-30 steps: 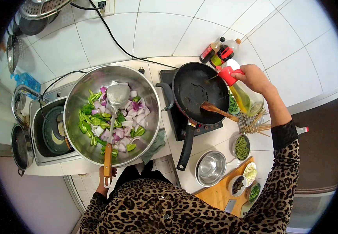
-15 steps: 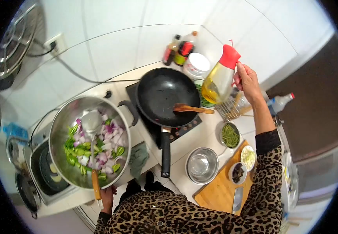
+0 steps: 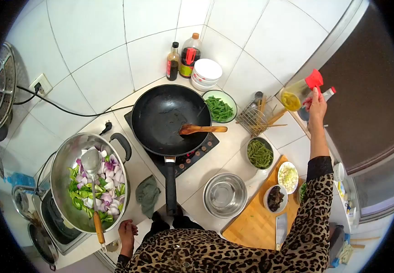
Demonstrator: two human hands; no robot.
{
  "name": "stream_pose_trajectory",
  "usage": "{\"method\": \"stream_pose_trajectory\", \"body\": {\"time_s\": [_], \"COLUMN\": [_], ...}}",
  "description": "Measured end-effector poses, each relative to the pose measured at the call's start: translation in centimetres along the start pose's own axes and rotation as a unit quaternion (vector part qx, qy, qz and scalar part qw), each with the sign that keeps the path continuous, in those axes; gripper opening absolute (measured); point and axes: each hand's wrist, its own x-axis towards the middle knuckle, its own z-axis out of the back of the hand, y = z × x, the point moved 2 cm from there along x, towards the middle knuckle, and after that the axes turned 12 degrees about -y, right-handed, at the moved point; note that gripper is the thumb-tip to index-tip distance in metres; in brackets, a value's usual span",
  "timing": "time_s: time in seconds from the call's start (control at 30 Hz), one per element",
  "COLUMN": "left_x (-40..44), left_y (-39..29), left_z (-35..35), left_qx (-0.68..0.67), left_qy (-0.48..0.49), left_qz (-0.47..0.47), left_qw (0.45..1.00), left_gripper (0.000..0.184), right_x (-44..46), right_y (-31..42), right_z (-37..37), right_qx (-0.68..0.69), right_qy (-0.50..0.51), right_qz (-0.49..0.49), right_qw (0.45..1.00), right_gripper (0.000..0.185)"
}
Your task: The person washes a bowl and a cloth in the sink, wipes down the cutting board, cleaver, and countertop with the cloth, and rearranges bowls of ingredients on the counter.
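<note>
At the upper right, my right hand [image 3: 316, 109] is closed on the red-topped oil bottle [image 3: 299, 92], which is tilted and holds yellow oil. My left hand [image 3: 127, 232] hangs low beside the large steel bowl [image 3: 58, 182], with its fingers partly curled and nothing visible in them. Cut onion and green pepper [image 3: 110, 175] fill that bowl, and a ladle with a wooden handle [image 3: 98, 227] rests in it. A black wok [image 3: 160, 118] sits on the induction cooker [image 3: 206, 144], with a wooden spatula [image 3: 203, 129] across its rim and a thin film of oil inside.
Sauce bottles [image 3: 173, 62] and stacked white bowls [image 3: 207, 70] stand by the wall. Green beans [image 3: 260, 154], a steel bowl [image 3: 224, 195] and a wire rack [image 3: 253, 119] are on the counter. A cleaver [image 3: 281, 230] lies on the cutting board [image 3: 247, 227]. A grey cloth [image 3: 148, 195] hangs over the edge.
My right hand has carried the oil bottle away from the wok to the right. The view has turned rightward. My left hand now shows apart from the big bowl.
</note>
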Motion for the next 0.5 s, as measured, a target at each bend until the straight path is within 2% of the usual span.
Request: {"method": "stream_pose_trajectory", "body": {"time_s": [0.03, 0.17, 0.2, 0.3, 0.37, 0.5], "left_x": [-0.4, -2.2, -2.7, -3.9, -4.4, -5.0], "left_y": [0.3, -0.9, -1.4, -1.1, -1.3, -0.2], "left_z": [0.0, -0.5, -0.8, -0.6, -0.5, 0.1], "left_qx": [-0.007, 0.027, 0.028, 0.022, 0.019, 0.028], "left_qy": [0.005, -0.029, -0.041, -0.074, -0.09, -0.105], "left_qz": [-0.02, 0.01, 0.019, 0.024, 0.02, 0.033], "left_qw": [1.0, 0.999, 0.999, 0.997, 0.996, 0.994], "left_gripper": [0.022, 0.023, 0.023, 0.023, 0.022, 0.022], "right_x": [1.0, 5.4, 6.8, 6.6, 7.3, 9.9], "right_y": [-1.1, -6.0, -7.6, -7.7, -8.7, -11.8], "right_z": [0.1, -0.2, -0.2, -1.2, -1.5, -1.8], "right_qx": [-0.032, -0.11, -0.064, -0.1, -0.061, -0.097], "right_qy": [-0.018, -0.055, -0.033, -0.077, -0.06, -0.045], "right_qz": [0.017, 0.054, 0.039, 0.027, 0.009, 0.027], "right_qw": [0.999, 0.991, 0.997, 0.992, 0.996, 0.994], "right_gripper": [0.034, 0.039, 0.039, 0.039, 0.04, 0.041]}}
